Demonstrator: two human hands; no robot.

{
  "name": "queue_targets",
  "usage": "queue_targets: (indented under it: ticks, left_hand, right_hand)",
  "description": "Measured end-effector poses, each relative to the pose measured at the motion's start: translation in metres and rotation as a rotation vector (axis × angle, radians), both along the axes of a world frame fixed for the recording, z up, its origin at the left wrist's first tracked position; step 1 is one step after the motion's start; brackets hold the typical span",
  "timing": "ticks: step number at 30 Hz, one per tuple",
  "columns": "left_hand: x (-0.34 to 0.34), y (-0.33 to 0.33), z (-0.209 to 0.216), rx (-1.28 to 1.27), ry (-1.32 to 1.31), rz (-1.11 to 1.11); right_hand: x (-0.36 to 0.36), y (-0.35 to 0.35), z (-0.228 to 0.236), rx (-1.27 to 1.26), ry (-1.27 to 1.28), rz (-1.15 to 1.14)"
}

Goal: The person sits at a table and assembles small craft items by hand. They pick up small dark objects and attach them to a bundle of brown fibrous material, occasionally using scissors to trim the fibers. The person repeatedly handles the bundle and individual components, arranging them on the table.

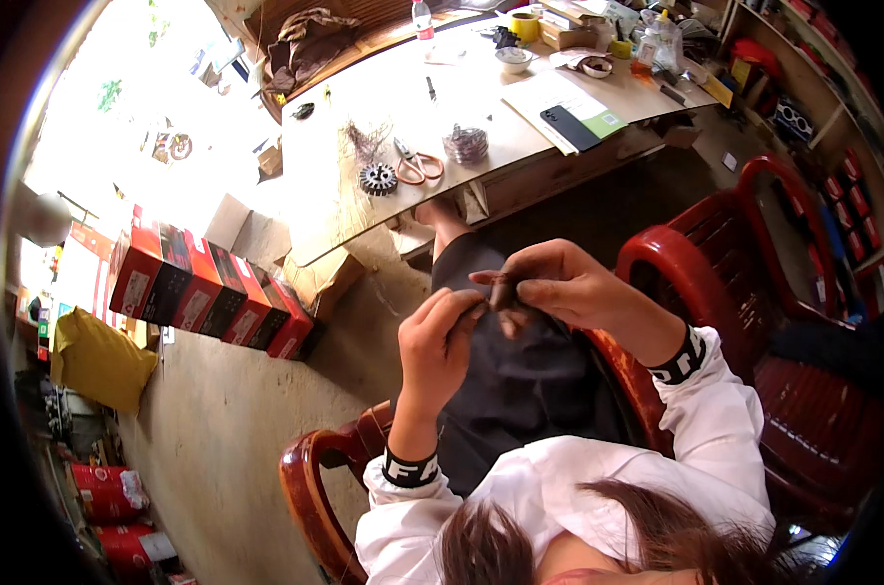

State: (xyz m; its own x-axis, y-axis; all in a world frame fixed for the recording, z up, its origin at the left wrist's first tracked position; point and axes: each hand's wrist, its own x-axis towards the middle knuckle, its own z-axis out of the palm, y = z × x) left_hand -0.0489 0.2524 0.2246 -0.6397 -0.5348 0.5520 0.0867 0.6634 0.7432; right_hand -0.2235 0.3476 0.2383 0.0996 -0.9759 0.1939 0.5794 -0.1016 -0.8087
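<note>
Holding a small dark piece above the lap in the pinched right hand; with the left hand narrow beside it, cannot tell whether gripping. Probably light, stiff; best taken by edges

Red chairs on concrete floor

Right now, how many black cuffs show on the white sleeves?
2: the left cuff, on the forearm behind the left hand, and the right cuff, behind the right hand. None look hidden.
</note>
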Motion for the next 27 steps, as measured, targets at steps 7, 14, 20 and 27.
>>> queue_targets:
  ticks: [7, 14, 20, 27]
  left_hand:
    - [-0.003, 0.007, -0.015, 0.042, 0.064, 0.096]
    - [0.005, 0.019, -0.011, 0.182, 0.038, 0.146]
    - [0.017, 0.023, 0.016, 0.039, 0.02, 0.128]
    - [0.027, 0.009, 0.035, -0.084, -0.091, 0.026]
  right_hand:
    - [0.005, -0.004, -0.003, -0.397, 0.717, -0.254]
    - [0.019, -0.004, 0.004, -0.642, 1.256, -0.624]
    - [0.021, -0.007, -0.006, -0.808, 1.613, -0.845]
    - [0.018, -0.003, -0.004, -0.556, 1.113, -0.428]
